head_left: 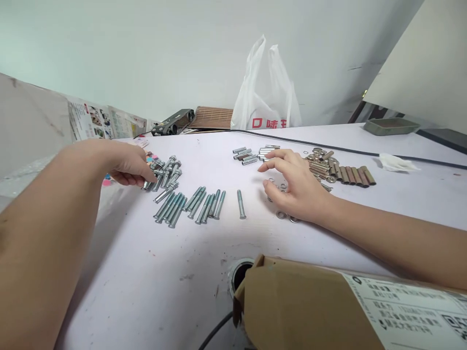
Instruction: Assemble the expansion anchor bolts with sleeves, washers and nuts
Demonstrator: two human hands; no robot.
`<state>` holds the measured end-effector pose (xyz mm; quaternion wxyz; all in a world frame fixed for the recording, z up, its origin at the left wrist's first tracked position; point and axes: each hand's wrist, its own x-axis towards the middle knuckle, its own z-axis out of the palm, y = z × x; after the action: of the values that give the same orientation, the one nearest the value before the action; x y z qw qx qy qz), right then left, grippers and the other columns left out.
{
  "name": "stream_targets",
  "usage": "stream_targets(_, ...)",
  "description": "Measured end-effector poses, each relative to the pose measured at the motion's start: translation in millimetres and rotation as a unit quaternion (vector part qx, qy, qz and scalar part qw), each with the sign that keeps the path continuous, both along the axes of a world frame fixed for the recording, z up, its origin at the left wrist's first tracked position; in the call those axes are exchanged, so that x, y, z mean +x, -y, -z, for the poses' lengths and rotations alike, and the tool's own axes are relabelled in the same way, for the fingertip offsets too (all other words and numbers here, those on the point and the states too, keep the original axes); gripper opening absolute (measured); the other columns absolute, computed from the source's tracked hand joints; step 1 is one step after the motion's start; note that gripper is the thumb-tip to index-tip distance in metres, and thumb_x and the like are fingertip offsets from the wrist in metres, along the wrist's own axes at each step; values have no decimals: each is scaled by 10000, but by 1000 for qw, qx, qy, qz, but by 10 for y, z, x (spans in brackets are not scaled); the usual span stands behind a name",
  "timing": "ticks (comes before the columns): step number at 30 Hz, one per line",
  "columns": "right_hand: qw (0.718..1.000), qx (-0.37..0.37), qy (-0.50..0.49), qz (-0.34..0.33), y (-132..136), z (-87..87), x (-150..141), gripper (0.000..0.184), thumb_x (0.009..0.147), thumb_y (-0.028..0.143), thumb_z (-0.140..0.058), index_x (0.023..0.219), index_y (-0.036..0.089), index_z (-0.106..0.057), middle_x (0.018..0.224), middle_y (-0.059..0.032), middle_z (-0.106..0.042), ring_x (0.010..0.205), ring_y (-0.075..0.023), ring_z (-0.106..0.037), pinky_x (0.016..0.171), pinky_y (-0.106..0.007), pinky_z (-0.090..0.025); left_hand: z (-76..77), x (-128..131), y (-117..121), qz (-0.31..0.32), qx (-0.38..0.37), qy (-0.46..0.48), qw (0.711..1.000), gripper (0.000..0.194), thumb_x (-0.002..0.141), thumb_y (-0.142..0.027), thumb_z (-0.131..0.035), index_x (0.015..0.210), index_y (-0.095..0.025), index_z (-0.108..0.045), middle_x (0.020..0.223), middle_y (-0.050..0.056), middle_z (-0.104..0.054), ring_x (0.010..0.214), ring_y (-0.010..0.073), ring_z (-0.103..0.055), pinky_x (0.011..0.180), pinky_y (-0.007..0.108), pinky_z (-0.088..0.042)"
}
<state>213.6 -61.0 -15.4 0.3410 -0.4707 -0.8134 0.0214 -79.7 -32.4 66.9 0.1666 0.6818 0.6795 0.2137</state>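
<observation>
My left hand (129,165) is at the left pile of assembled expansion bolts (168,172), its fingers curled and pressed together at a bolt (146,185) on the pile's near-left edge. The fingertips partly hide that bolt. My right hand (295,187) hovers with thumb and fingers apart over small ring washers (280,214), holding nothing. Behind its fingers lie short silver metal sleeves (250,159). Between the hands, several bare bolts (175,209) lie in rows, heads towards me. A single bolt (241,204) lies apart, nearer my right hand.
Brownish metal tubes (352,176) and more washers (317,153) lie right of my right hand. An open cardboard box (302,296) fills the near right, beside a round table hole (241,277). A white plastic bag (264,97), black cable (310,142) and green tray (391,126) are behind.
</observation>
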Motion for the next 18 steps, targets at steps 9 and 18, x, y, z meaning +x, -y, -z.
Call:
stream_targets(9,1000,-16,7,2,-5,0,5,265,795,206,-547,1052,219,-615,1253,-133,-525,1240,-291,-445,1013,-548,-306,-1,-501,-485,-53,-322,-173,929,264,648,-327,-732,535,-141,-583,548,43,-575,576,122,-478,654,300,-445)
stream_targets(18,1000,18,10,23,-58,-109,53,255,783,215,-553,1029,221,-622,1251,-125,-546,1223,-316,-474,1000,-563,-319,0,-576,-486,-71,-326,-171,927,325,662,-438,-712,596,-129,-635,641,75,-651,546,123,-484,614,296,-427)
